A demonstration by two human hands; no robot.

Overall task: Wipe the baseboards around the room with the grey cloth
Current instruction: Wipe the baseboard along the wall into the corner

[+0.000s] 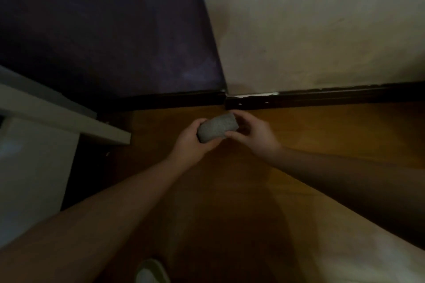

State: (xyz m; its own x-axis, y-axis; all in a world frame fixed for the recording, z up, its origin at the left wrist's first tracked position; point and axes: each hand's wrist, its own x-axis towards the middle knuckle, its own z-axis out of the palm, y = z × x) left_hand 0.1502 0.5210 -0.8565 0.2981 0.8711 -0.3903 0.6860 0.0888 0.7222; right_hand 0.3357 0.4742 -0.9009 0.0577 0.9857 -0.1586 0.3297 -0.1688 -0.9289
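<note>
The grey cloth, folded into a pad, was held above the floor just before the corner baseboard. My left hand curled round one end; my right hand pinched the other. To wipe well, I judged, a flat face should press along the board's top edge. No containers were visible.

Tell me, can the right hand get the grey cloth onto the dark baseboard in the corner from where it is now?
Probably yes. The right hand and left hand both hold the folded grey cloth just in front of the baseboard, with only bare wooden floor between them. The white furniture stands off to the left.
</note>
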